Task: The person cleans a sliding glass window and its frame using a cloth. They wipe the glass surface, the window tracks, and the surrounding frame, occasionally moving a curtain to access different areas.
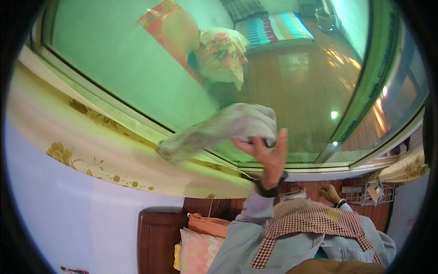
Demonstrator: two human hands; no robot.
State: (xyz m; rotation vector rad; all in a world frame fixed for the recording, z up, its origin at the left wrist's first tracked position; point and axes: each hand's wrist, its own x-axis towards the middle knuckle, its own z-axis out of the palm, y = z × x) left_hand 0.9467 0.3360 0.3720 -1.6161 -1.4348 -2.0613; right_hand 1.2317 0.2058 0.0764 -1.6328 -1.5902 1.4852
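My left hand [268, 154] is raised in front of a large window pane [137, 89], its fingers and thumb around one end of a grey cloth [249, 120]. The cloth trails to the left, blurred by motion, and its far end overlaps the window frame and curtain. Whether the cloth touches the glass I cannot tell. My right hand [330, 194] hangs low beside my checked apron [308, 215], near a wire rack [369, 194]. Its fingers look bent, with no held thing visible.
A cream floral curtain [130, 171] runs along the window's left and lower side. Below it stand a dark wooden headboard [159, 233] and a pink pillow [198, 251]. In the glass appear a striped bed [273, 30], a flowered cloth cover [220, 51] and a bucket [325, 20].
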